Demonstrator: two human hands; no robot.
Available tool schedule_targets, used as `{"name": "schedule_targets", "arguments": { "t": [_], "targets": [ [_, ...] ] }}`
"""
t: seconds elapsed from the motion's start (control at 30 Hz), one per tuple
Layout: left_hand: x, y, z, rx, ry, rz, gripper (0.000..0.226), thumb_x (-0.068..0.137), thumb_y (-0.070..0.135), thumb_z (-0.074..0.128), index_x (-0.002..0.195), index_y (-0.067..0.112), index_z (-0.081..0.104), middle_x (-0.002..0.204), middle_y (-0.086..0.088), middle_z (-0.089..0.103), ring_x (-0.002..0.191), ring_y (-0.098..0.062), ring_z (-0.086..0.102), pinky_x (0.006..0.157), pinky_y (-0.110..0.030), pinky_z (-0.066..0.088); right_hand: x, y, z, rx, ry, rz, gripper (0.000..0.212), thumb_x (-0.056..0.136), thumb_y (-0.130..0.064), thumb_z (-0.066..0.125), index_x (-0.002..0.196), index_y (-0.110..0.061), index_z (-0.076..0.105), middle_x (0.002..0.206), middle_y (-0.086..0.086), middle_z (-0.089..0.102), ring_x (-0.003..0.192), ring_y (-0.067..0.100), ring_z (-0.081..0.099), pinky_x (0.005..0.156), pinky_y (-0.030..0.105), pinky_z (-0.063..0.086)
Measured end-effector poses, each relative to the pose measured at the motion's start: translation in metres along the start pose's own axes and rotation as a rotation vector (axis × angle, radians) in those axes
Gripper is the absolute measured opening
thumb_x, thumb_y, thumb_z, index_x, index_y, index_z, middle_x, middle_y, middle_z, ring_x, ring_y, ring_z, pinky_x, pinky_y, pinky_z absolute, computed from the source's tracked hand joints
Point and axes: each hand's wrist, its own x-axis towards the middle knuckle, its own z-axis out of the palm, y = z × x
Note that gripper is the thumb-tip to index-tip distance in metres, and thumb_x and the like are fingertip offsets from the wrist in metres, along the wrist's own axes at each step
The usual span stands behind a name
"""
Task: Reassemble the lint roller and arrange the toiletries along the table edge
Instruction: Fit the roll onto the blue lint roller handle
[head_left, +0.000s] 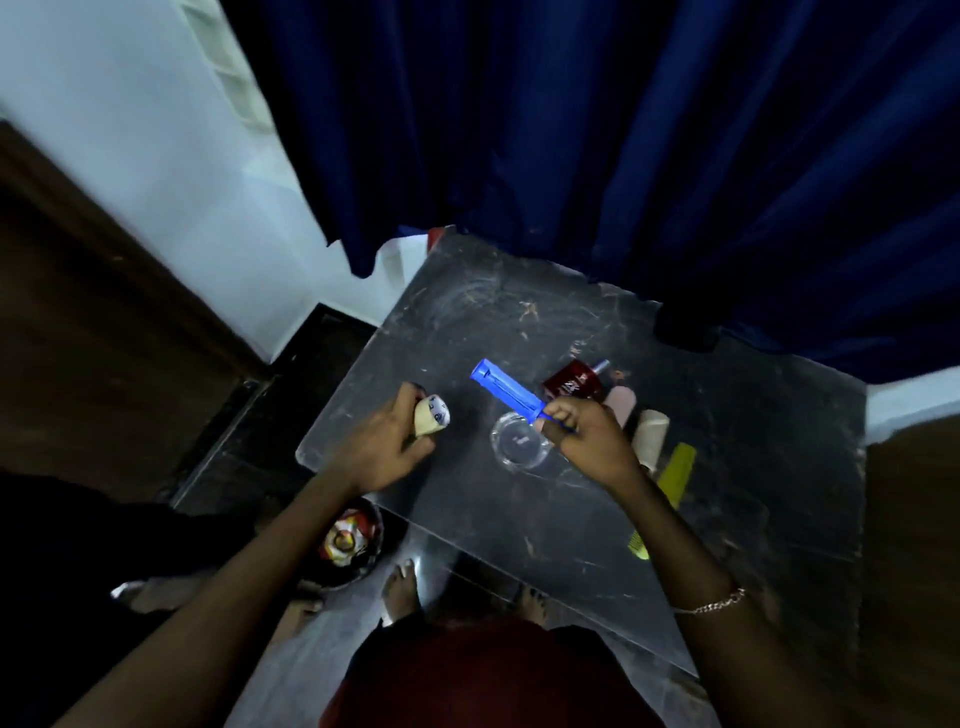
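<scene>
My right hand (587, 441) grips the blue lint roller handle (506, 395) by its thin end, so the wide end points up and left above the table. My left hand (387, 444) is curled round the cream and white sticky roll (431, 415), held near the table's left edge. The two parts are apart. On the dark marble table (727, 467), right of my right hand, lie a dark red perfume bottle (574, 387), a pink tube (621, 402), a beige tube (652, 434) and a yellow-green comb (670, 480).
A clear glass dish (522, 441) sits on the table just below the blue handle. A blue curtain (623, 130) hangs behind the table. On the floor at the left stands a dark bowl (348, 540) with a crumpled wrapper. My feet show below the near edge.
</scene>
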Motion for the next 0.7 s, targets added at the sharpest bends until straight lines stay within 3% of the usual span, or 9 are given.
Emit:
{"name": "schedule_targets", "arguments": {
  "t": [0.13, 0.23, 0.43, 0.6, 0.7],
  "targets": [
    [-0.032, -0.051, -0.022, -0.077, 0.052, -0.063, 0.04, 0.092, 0.029, 0.063, 0.122, 0.022, 0.038, 0.115, 0.002, 0.054, 0.104, -0.024, 0.06, 0.082, -0.033, 0.043, 0.022, -0.037, 0.054, 0.065, -0.077, 0.01, 0.005, 0.087, -0.013, 0.069, 0.082, -0.011, 0.069, 0.061, 0.0, 0.063, 0.054, 0.008, 0.055, 0.058, 0.025, 0.045],
    [-0.059, -0.089, -0.033, -0.165, 0.096, -0.149, 0.035, 0.088, 0.035, 0.057, 0.115, 0.03, 0.037, 0.112, 0.006, 0.046, 0.098, -0.023, 0.059, 0.082, -0.035, 0.044, 0.032, -0.066, 0.1, 0.103, -0.16, 0.022, 0.005, 0.089, -0.015, 0.067, 0.084, -0.012, 0.067, 0.063, 0.002, 0.063, 0.055, 0.018, 0.06, 0.055, 0.035, 0.05],
    [-0.11, -0.165, -0.037, -0.339, 0.239, -0.344, 0.034, 0.087, 0.034, 0.058, 0.119, 0.026, 0.05, 0.113, 0.004, 0.057, 0.104, -0.017, 0.06, 0.093, -0.043, 0.049, 0.042, -0.112, 0.187, 0.134, -0.307, 0.016, 0.01, 0.089, -0.017, 0.065, 0.079, -0.019, 0.064, 0.058, -0.004, 0.06, 0.054, 0.02, 0.059, 0.053, 0.035, 0.05],
    [-0.143, -0.219, -0.02, -0.458, 0.332, -0.561, 0.035, 0.087, 0.034, 0.071, 0.118, 0.028, 0.056, 0.107, 0.004, 0.07, 0.099, -0.015, 0.065, 0.085, -0.031, 0.047, 0.043, -0.139, 0.258, 0.148, -0.366, 0.021, 0.007, 0.084, -0.027, 0.063, 0.08, -0.022, 0.064, 0.062, -0.008, 0.066, 0.053, 0.007, 0.061, 0.053, 0.034, 0.053],
    [-0.156, -0.25, -0.001, -0.472, 0.32, -0.667, 0.035, 0.087, 0.028, 0.076, 0.118, 0.022, 0.061, 0.105, -0.001, 0.074, 0.098, -0.02, 0.069, 0.084, -0.032, 0.051, 0.04, -0.146, 0.304, 0.148, -0.391, 0.046, 0.012, 0.083, -0.031, 0.062, 0.083, -0.019, 0.064, 0.068, 0.0, 0.067, 0.06, 0.017, 0.062, 0.061, 0.045, 0.056]
  ]
}}
